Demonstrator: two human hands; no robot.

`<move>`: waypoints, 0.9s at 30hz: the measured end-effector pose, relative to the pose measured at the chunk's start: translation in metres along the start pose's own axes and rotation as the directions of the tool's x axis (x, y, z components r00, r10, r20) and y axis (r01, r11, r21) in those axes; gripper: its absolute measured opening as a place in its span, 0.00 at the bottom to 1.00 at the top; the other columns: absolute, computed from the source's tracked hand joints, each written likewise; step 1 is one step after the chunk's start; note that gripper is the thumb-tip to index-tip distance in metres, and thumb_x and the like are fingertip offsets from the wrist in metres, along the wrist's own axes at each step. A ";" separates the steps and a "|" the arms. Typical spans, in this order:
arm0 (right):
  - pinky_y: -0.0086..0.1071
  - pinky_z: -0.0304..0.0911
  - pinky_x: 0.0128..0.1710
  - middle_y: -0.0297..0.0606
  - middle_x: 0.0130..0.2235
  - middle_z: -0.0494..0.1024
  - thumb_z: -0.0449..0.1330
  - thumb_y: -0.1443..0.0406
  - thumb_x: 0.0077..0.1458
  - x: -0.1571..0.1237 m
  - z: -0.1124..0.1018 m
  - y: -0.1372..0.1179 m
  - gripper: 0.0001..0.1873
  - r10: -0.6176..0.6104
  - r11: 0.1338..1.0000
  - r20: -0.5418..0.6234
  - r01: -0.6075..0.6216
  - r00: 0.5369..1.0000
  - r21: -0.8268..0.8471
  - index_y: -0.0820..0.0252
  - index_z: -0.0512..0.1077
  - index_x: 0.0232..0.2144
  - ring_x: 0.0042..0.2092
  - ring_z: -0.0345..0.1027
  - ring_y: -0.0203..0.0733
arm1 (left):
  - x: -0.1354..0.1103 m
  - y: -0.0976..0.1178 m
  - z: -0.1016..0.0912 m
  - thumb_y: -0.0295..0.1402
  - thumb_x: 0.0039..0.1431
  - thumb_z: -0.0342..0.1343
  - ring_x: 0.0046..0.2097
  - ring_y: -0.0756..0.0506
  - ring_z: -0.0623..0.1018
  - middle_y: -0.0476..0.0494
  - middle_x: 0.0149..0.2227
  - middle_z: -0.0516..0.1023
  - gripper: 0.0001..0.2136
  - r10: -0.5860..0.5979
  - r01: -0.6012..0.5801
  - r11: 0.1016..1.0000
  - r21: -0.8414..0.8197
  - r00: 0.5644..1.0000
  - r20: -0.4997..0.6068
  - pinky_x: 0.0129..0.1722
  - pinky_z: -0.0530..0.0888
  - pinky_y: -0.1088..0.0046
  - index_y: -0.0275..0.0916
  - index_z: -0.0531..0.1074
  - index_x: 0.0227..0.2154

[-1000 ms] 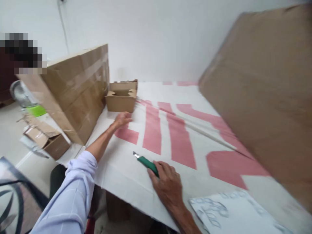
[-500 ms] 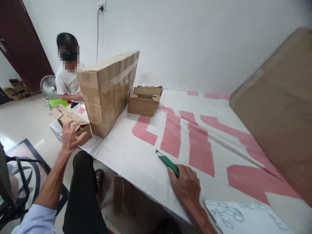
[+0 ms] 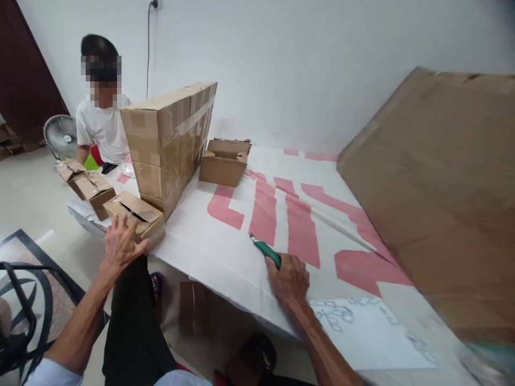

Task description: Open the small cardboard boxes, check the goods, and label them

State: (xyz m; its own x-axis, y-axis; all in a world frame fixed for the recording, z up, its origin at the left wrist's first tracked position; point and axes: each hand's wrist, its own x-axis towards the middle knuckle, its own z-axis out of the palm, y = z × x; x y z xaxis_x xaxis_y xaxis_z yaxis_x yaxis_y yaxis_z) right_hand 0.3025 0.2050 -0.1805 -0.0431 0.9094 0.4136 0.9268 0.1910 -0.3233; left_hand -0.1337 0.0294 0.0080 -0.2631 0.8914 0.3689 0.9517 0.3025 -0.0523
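Observation:
My left hand is on a small closed cardboard box at the table's left corner. Its fingers lie over the near end and the thumb presses the side facing me. A dark slit shows between the box's top flaps. My right hand is wrapped round a green utility knife, above the table's near edge. The knife's tip points away from me and to the left. Behind the left hand's box sit two more small boxes, a nearer one and a farther one.
A tall taped stack of cartons stands beyond the left hand. Behind it is an open box. A large cardboard carton rises at right. Plastic bags lie on the white-and-red cloth. A person sits across, near a fan.
The box under my left hand has come nearer and now sits apart from the two behind it. My view has shifted right. The right hand still grips the knife.

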 end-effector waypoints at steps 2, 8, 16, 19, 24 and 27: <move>0.47 0.61 0.48 0.54 0.44 0.78 0.54 0.58 0.64 0.006 -0.001 -0.001 0.16 0.018 1.000 0.015 -0.018 1.000 -0.001 0.62 0.75 0.44 0.49 0.67 0.60 | -0.019 0.038 -0.002 0.48 0.58 0.66 0.68 0.18 0.66 0.23 0.66 0.69 0.29 0.039 -0.040 0.998 -0.043 0.999 -0.029 0.60 0.71 0.39 0.38 0.76 0.59; 0.52 0.63 0.52 0.55 0.47 0.78 0.56 0.58 0.62 0.021 -0.018 -0.022 0.18 0.054 0.992 -0.008 -0.053 0.999 0.111 0.63 0.76 0.47 0.52 0.67 0.60 | -0.054 0.129 -0.011 0.53 0.57 0.68 0.63 0.23 0.72 0.25 0.64 0.72 0.35 0.242 -0.273 0.889 -0.367 0.962 -0.129 0.56 0.76 0.40 0.41 0.70 0.63; 0.45 0.71 0.50 0.48 0.51 0.84 0.55 0.37 0.62 0.009 -0.064 -0.048 0.36 0.177 0.541 0.175 -0.244 0.969 0.805 0.58 0.80 0.51 0.51 0.76 0.55 | -0.034 0.122 -0.011 0.33 0.66 0.61 0.63 0.32 0.75 0.30 0.61 0.72 0.26 0.168 -0.345 0.763 -0.547 0.922 -0.348 0.62 0.76 0.49 0.43 0.64 0.65; 0.47 0.72 0.53 0.49 0.53 0.84 0.55 0.32 0.59 0.001 -0.079 -0.051 0.41 0.224 0.410 0.257 -0.330 0.940 0.851 0.58 0.81 0.52 0.55 0.76 0.58 | -0.034 0.124 -0.010 0.34 0.65 0.60 0.63 0.30 0.74 0.29 0.63 0.71 0.28 0.240 -0.365 0.811 -0.458 0.920 -0.309 0.60 0.75 0.47 0.43 0.62 0.66; 0.52 0.72 0.58 0.50 0.62 0.78 0.58 0.31 0.57 -0.009 -0.093 -0.046 0.44 0.147 0.251 0.318 -0.346 0.937 0.904 0.55 0.77 0.59 0.65 0.71 0.61 | -0.019 0.119 -0.002 0.29 0.65 0.55 0.58 0.31 0.77 0.31 0.56 0.77 0.25 0.325 -0.395 0.836 -0.382 0.916 -0.237 0.56 0.74 0.51 0.40 0.66 0.64; 0.52 0.69 0.62 0.50 0.66 0.74 0.66 0.35 0.54 -0.014 -0.099 -0.042 0.44 0.045 0.299 0.301 -0.300 0.953 0.906 0.54 0.73 0.63 0.68 0.67 0.61 | 0.005 0.110 0.003 0.24 0.63 0.51 0.56 0.31 0.78 0.30 0.53 0.79 0.23 0.269 -0.298 0.900 -0.320 0.954 -0.131 0.54 0.73 0.51 0.37 0.71 0.60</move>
State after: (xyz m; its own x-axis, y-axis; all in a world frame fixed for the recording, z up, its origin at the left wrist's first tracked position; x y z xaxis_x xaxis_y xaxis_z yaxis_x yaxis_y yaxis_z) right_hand 0.3010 0.1475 -0.0890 -0.1117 0.9860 0.1236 -0.0478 0.1189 -0.9918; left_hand -0.0305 0.0678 0.0014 0.0259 0.8880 0.4592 0.9850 -0.1010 0.1399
